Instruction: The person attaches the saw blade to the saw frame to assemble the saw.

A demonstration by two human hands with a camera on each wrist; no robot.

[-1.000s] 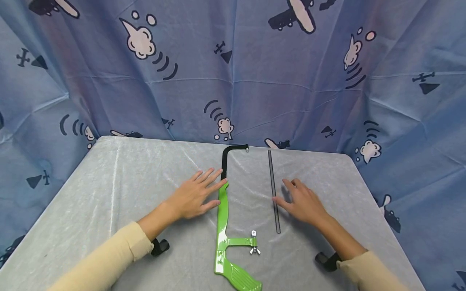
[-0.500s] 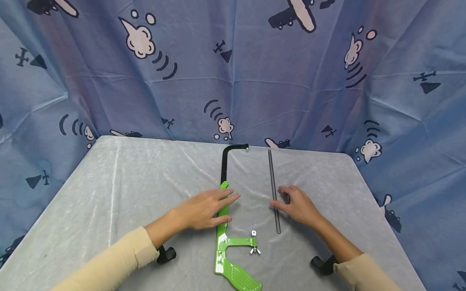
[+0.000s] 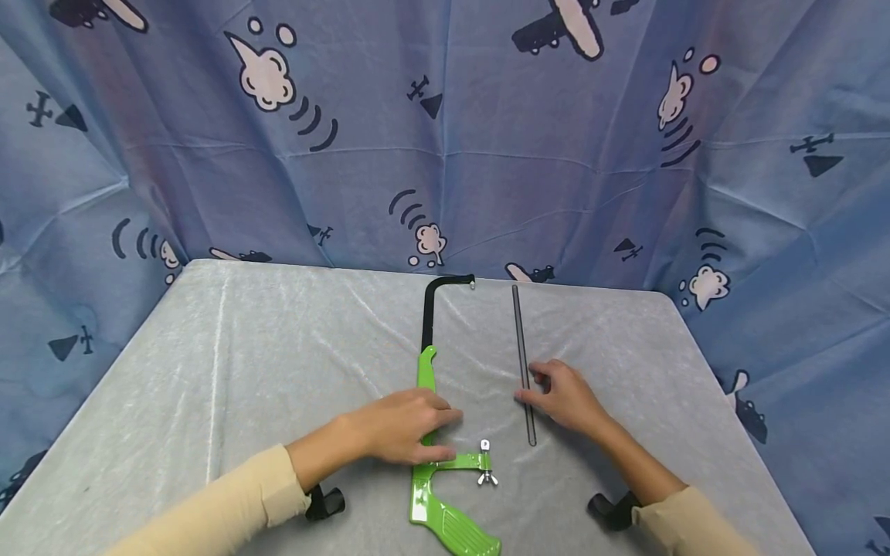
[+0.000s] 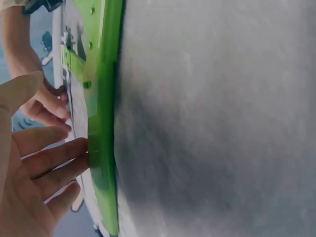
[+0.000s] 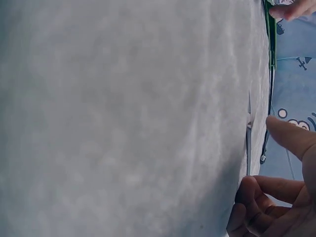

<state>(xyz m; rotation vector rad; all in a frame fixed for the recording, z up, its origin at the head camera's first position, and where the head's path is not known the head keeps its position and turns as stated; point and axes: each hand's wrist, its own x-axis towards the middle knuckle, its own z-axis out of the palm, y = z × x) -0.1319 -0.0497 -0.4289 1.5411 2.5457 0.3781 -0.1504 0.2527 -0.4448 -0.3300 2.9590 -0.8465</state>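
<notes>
A hacksaw frame lies lengthwise on the table, its green body (image 3: 420, 494) towards me and its hooked black bar (image 3: 428, 313) pointing away. My left hand (image 3: 406, 426) is over the green body, fingers loosely extended across it. The left wrist view puts the fingertips right at the edge of the green frame (image 4: 102, 123). To the right lies a thin dark hacksaw blade (image 3: 520, 332). My right hand (image 3: 566, 398) is beside its near half, thumb crossing over it, index finger at its right side. In the right wrist view, the thumb stays apart from the bent fingers near the blade (image 5: 248, 150).
A wing nut (image 3: 487, 479) sits on the green arm of the frame. Grey cloth covers the table (image 3: 278, 340). A blue patterned curtain (image 3: 361, 154) hangs right behind the table's far edge. Black wrist-worn devices (image 3: 325, 503) hang below both wrists.
My left hand has slid along the frame towards me, its fingers bending slightly. The right hand has come a little nearer, its index finger closing in on the blade. Frame and blade stay put.
</notes>
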